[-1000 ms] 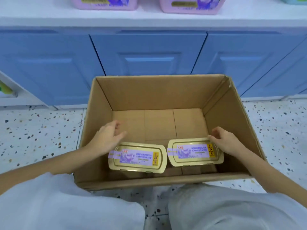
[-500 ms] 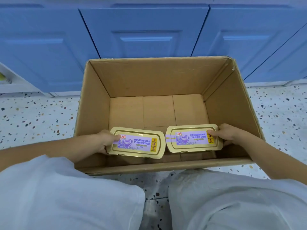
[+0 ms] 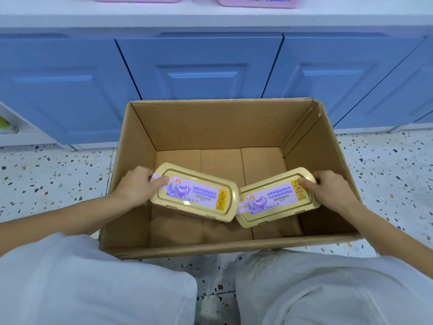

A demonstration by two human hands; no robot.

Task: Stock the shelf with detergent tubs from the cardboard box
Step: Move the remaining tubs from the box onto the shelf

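Far left, a sliver of low white shelving (image 3: 9, 134) w/ something green on it, too cut off to tell what. Speckled terrazzo floor (image 3: 46, 179) runs under everything.

Person crouches at the near side, white-clad knees (image 3: 93, 277) at the bottom. Left hand (image 3: 134, 190) grips the left end of the left tub (image 3: 194, 192): thumb pressed on top of the lid over the purple label strip, other fingers curled round the end, underneath & mostly hidden. That tub is cream-yellow w/ a purple label, tilted, right end dipping toward the near side, held up inside the cardboard box (image 3: 210, 120), off the box bottom.

Box is open-topped, sits on the floor just in front of the blue cabinet doors (image 3: 199, 73). Bare cardboard bottom shows beyond the tubs.

Right tub (image 3: 277, 198), same kind, tilts the other way, left end low; its left corner meets the left tub's right end, touching or overlapping, can't tell which. Right hand (image 3: 332, 191) clamps its right end: thumb flat on the lid's yellow patch, remaining fingers wrapped around the edge, out of view.

Far top: white shelf ledge (image 3: 199, 15) over the cabinets, w/ the bottoms of two pink tubs (image 3: 257, 1) on it, left & right of centre.
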